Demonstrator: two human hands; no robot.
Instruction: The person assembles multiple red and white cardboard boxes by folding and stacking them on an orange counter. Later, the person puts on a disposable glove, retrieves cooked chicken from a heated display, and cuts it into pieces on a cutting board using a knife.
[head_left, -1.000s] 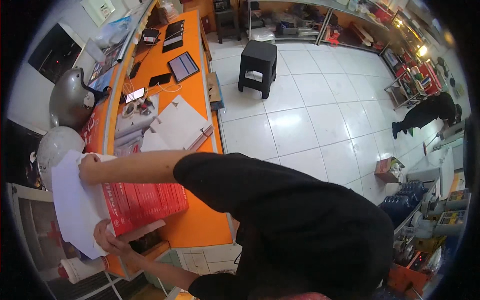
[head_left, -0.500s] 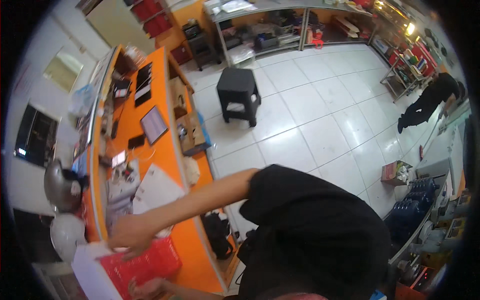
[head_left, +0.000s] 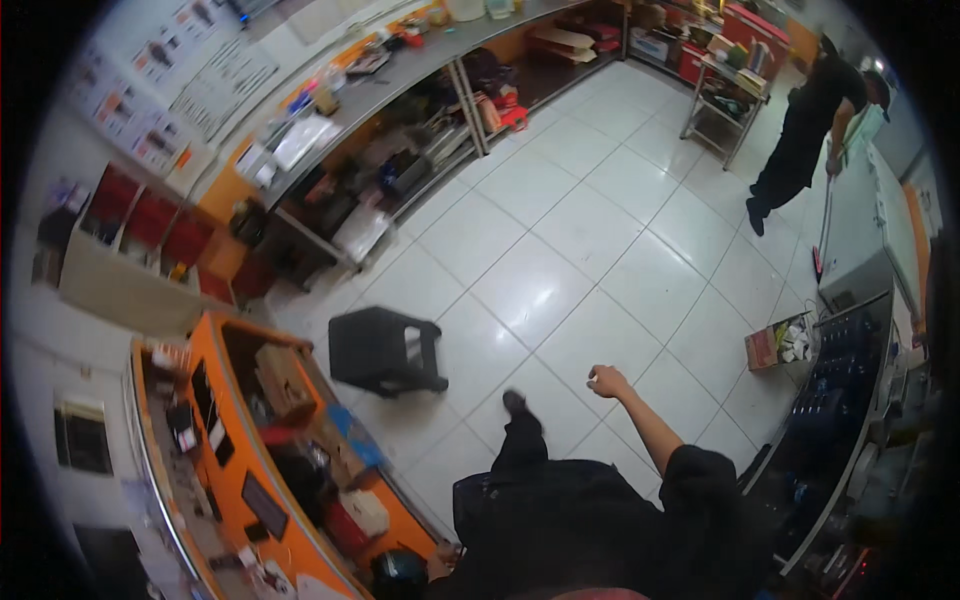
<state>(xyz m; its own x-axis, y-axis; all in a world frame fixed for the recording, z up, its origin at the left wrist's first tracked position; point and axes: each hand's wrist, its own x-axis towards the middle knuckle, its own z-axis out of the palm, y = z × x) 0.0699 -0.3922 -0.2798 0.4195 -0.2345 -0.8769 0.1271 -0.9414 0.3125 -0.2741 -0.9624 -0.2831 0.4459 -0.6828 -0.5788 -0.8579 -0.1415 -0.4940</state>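
My right hand point(head_left: 607, 381) is held out in front of me over the white tiled floor point(head_left: 545, 290). Its fingers are curled in, and nothing shows in them. Low in the picture, my left hand point(head_left: 441, 563) hangs beside the orange counter point(head_left: 215, 350), close to a dark rounded object point(head_left: 398, 572). Its fingers are mostly hidden, so I cannot make out whether it holds anything. One dark shoe point(head_left: 514, 402) of mine is stretched forward on the tiles. A black plastic stool point(head_left: 375, 350) stands ahead to the left.
A steel table point(head_left: 350, 95) with cluttered shelves runs along the far wall. At the far right a person in black point(head_left: 815, 125) holds a long stick with a red end point(head_left: 817, 263). An open carton point(head_left: 775, 345) sits by the dark blue water jugs point(head_left: 840, 390).
My body has turned rightward from the counter toward the open floor. Both hands have left the red bag and white sheet, and my right arm has swung over the tiles.
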